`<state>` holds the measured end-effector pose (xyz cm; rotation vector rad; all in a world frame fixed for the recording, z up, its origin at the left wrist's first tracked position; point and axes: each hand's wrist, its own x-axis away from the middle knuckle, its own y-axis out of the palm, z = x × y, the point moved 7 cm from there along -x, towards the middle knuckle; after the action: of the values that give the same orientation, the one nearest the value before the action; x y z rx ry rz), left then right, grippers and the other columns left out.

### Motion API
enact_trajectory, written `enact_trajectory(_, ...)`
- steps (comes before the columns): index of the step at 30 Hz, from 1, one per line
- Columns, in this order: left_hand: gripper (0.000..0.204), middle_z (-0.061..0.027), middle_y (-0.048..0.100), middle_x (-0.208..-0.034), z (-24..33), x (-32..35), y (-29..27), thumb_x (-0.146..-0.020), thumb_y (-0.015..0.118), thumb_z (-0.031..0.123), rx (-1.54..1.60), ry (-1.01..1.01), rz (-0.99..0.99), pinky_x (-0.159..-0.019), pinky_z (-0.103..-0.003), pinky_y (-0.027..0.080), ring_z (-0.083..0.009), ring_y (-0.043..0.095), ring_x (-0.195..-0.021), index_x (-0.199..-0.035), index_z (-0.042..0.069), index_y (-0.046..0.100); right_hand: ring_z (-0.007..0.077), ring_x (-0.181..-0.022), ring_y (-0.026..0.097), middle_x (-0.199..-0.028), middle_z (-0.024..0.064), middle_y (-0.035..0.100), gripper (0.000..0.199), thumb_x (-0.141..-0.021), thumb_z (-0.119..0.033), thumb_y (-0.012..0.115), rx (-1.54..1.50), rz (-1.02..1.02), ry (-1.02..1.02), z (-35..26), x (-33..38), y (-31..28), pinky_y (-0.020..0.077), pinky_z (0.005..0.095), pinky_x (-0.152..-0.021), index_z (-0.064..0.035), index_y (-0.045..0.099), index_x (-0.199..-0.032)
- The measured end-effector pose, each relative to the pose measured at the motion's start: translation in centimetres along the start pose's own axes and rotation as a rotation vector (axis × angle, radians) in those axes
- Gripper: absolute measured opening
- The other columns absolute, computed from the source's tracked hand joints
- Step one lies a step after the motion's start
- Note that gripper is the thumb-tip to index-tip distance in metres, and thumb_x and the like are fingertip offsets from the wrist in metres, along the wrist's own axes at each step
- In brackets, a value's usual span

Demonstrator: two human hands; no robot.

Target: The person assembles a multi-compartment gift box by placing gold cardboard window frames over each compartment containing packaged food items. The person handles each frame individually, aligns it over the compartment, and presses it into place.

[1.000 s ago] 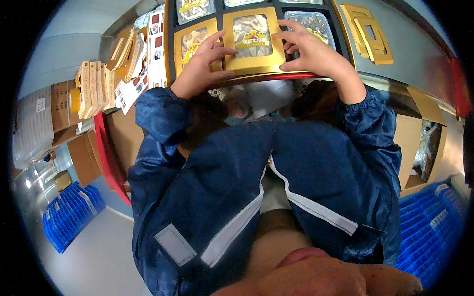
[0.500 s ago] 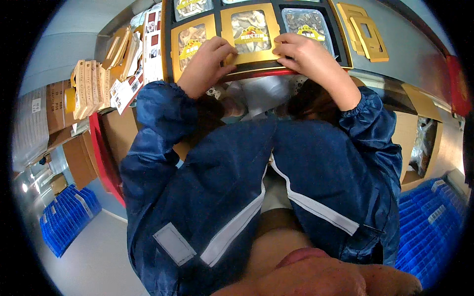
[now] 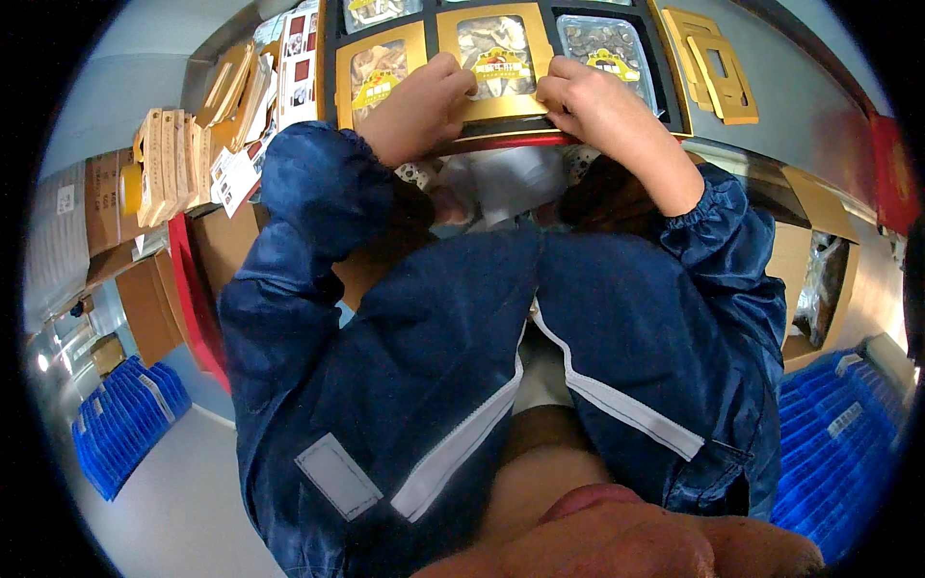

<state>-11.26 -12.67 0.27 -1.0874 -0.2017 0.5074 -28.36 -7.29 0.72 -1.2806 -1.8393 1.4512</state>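
The gold window-front carton (image 3: 496,60) of pale dried slices sits in the front middle compartment of a black-lined box (image 3: 665,69), near the person's body. In the last second it has slid away from the person: its near edge overhung the box's front rim, and now a dark strip of lining shows there, so the carton looks nearly seated, though its depth cannot be judged. The left hand (image 3: 419,108) has narrowed, fingers curled at the near left corner, thumb largely hidden; the right hand (image 3: 599,101) has drawn in likewise at the near right corner. Whether either grips the carton or merely presses it, one cannot tell. To its left lies a second gold carton (image 3: 378,72); to its right, a clear tray (image 3: 605,53) of dark dried pieces. Beyond the box, flat gold card frames (image 3: 718,72) rest rightward and printed sheets (image 3: 302,58) leftward.
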Motion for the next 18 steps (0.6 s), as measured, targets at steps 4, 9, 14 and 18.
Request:
enact_trajectory(4, 0.027, -0.0182, 0.053, -0.107, 0.4, -0.6, 0.4, -0.081, 0.071, 0.006, -0.076, -0.037, -0.061, -0.084, -0.041, 0.052, -0.0384, 0.059, -0.097, -0.105, 0.005, 0.059, 0.0354, -0.088, 0.066, -0.096, 0.0150, 0.060, 0.012, -0.082, -0.005, 0.070, 0.015, -0.008, -0.005, -0.4, -0.9, 0.1, 0.0553, 0.0424, -0.076, -0.0027, 0.063, -0.092)
enact_trajectory(9, 0.022, -0.0189, 0.053, -0.107, -0.3, -0.4, 0.0, -0.085, 0.069, 0.011, 0.014, -0.023, -0.091, -0.082, -0.042, 0.052, -0.0379, 0.060, -0.095, -0.105, 0.006, 0.061, 0.0351, -0.090, 0.065, -0.095, 0.0148, 0.060, 0.010, -0.081, -0.004, 0.069, 0.005, -0.071, -0.084, -0.3, -1.6, 0.7, 0.0537, 0.0437, -0.077, -0.0036, 0.062, -0.088)
enact_trajectory(14, 0.024, -0.0181, 0.056, -0.103, 0.2, -0.5, 0.0, -0.086, 0.068, 0.014, -0.045, 0.005, -0.012, -0.078, -0.044, 0.053, -0.0381, 0.063, -0.090, -0.108, 0.007, 0.063, 0.0336, -0.087, 0.065, -0.089, 0.0130, 0.059, 0.010, -0.079, -0.003, 0.070, -0.105, -0.174, -0.086, 0.5, -1.7, 0.3, 0.0528, 0.0428, -0.075, -0.0044, 0.060, -0.080)
enact_trajectory(18, 0.028, -0.0176, 0.055, -0.101, 1.3, -0.5, 0.6, -0.083, 0.071, 0.013, -0.157, -0.054, 0.005, -0.078, -0.044, 0.051, -0.0394, 0.060, -0.090, -0.109, 0.008, 0.061, 0.0330, -0.086, 0.065, -0.086, 0.0123, 0.059, 0.012, -0.080, -0.004, 0.071, -0.065, -0.169, -0.077, 0.4, -1.8, 0.6, 0.0526, 0.0419, -0.074, -0.0039, 0.059, -0.077)
